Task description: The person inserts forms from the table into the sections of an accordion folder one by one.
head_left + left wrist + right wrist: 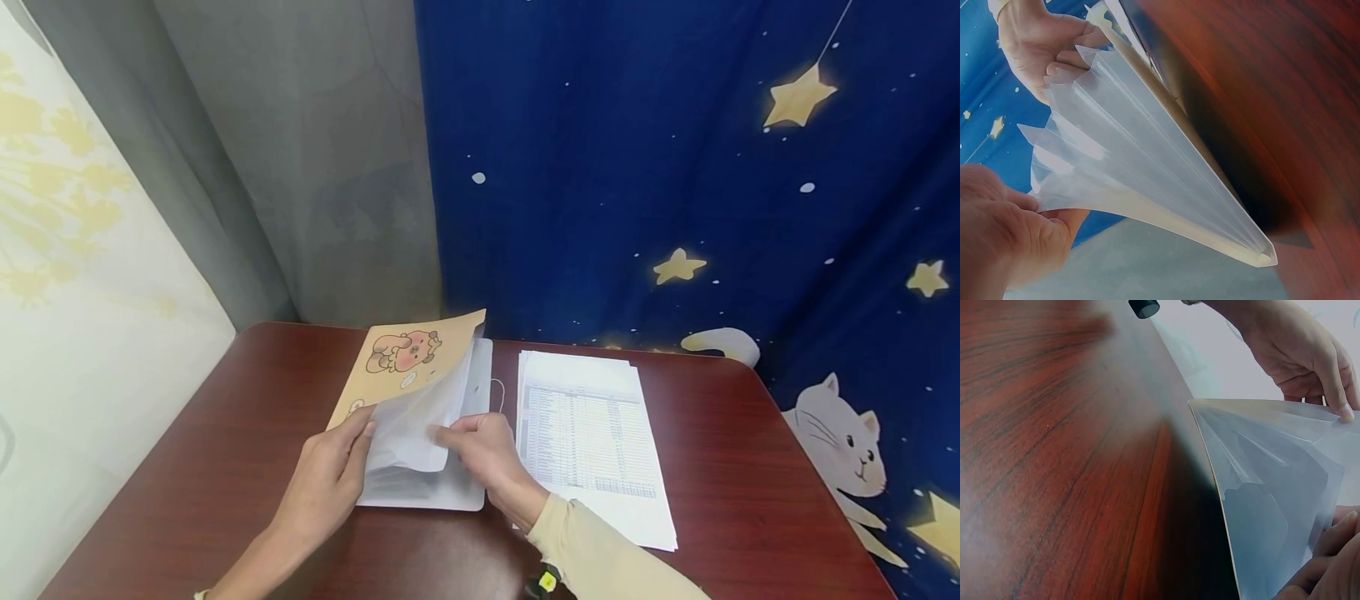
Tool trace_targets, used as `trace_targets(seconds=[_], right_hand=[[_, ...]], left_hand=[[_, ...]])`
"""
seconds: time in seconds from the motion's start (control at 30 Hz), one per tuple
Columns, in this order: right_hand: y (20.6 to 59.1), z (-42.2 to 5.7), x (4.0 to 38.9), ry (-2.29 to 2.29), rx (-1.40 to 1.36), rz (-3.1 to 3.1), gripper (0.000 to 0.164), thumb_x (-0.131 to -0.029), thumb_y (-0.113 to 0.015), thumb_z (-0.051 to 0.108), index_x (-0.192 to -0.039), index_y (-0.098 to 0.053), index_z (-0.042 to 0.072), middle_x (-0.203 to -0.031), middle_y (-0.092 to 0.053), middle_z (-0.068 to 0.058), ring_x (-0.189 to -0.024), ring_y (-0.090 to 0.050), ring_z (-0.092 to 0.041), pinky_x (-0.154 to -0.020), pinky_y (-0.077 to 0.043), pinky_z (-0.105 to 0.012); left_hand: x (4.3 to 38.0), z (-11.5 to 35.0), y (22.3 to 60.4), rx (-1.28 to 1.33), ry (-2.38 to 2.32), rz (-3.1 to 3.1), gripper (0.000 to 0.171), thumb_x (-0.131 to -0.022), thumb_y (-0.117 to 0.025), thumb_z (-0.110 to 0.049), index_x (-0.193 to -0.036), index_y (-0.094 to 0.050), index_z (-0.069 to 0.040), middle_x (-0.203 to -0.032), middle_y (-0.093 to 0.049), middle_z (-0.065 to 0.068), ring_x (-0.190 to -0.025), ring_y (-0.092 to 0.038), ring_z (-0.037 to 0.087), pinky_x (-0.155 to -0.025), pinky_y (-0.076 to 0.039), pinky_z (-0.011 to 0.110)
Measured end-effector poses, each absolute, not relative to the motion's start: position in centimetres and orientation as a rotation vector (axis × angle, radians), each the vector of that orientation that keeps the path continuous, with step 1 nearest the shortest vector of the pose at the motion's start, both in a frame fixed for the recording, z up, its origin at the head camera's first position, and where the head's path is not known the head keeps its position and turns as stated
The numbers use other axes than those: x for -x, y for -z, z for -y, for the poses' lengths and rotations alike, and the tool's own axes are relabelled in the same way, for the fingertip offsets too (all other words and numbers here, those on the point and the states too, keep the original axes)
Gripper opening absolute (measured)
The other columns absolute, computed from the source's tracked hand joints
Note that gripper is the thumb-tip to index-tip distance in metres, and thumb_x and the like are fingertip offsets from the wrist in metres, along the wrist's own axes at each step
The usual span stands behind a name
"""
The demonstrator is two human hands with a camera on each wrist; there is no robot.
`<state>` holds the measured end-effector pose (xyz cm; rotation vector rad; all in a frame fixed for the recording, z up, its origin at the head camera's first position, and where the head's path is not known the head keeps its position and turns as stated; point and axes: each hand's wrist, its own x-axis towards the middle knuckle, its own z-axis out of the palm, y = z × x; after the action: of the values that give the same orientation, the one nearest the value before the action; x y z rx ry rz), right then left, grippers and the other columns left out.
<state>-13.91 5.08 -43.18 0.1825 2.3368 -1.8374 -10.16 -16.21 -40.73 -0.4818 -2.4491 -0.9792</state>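
An expanding file folder [420, 354] lies partly fanned open on the table, its tan cover printed with a cartoon animal. Translucent pleated pockets [1104, 125] spread out between its covers. My left hand [322, 479] pinches the raised cover's edge together with pocket film, thumb on top. At the pockets' open side, my right hand [491, 454] pinches a clear divider between thumb and fingers. The left hand [1304, 359] also shows above the folder in the right wrist view, with the right hand [1329, 565] at lower right, partly cut off by the frame.
Right of the folder lies a stack of printed sheets [592, 442], the top one bearing a table. A thin cord loop [501, 392] sticks out from the folder's right edge. The dark red wooden table [225, 433] meets a blue star-patterned curtain [570, 208] behind.
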Motion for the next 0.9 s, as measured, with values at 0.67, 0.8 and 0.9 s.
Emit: trace_targets(seconds=[0.67,0.8,0.9], right_hand=[[43.82,-5.16,13.76,1.821,-0.178,-2.391,0.043,-0.083,-0.085,0.043,-0.061,-0.064,0.014,-0.06,-0.042,0.008,-0.064,-0.042,-0.014,-0.056,-0.031,-0.029],[43.72,-5.31,13.5,1.866,-0.176,-2.401,0.048,-0.088,-0.081,0.049,-0.066,-0.064,0.009,-0.063,-0.045,0.007,-0.067,-0.043,-0.015,-0.057,-0.033,-0.029],[43.52,-5.63,13.2,1.916,-0.18,-2.384,0.051,-0.091,-0.078,0.051,-0.072,-0.067,0.005,-0.062,-0.045,0.007,-0.068,-0.044,-0.014,-0.06,-0.034,-0.028]], left_hand=[[10.17,16.15,40.8,0.5,0.967,2.422,0.024,-0.103,-0.062,0.0,-0.121,-0.074,-0.01,-0.102,-0.079,0.0,-0.087,-0.066,0.009,-0.083,-0.045,0.008],[10.1,16.07,40.76,0.49,0.968,2.415,0.026,-0.102,-0.062,0.001,-0.123,-0.074,-0.009,-0.109,-0.08,0.003,-0.095,-0.069,0.011,-0.088,-0.043,0.003],[10.03,16.03,40.69,0.485,0.974,2.415,0.027,-0.103,-0.062,0.001,-0.124,-0.074,-0.008,-0.113,-0.08,0.005,-0.098,-0.07,0.013,-0.091,-0.041,0.001]])
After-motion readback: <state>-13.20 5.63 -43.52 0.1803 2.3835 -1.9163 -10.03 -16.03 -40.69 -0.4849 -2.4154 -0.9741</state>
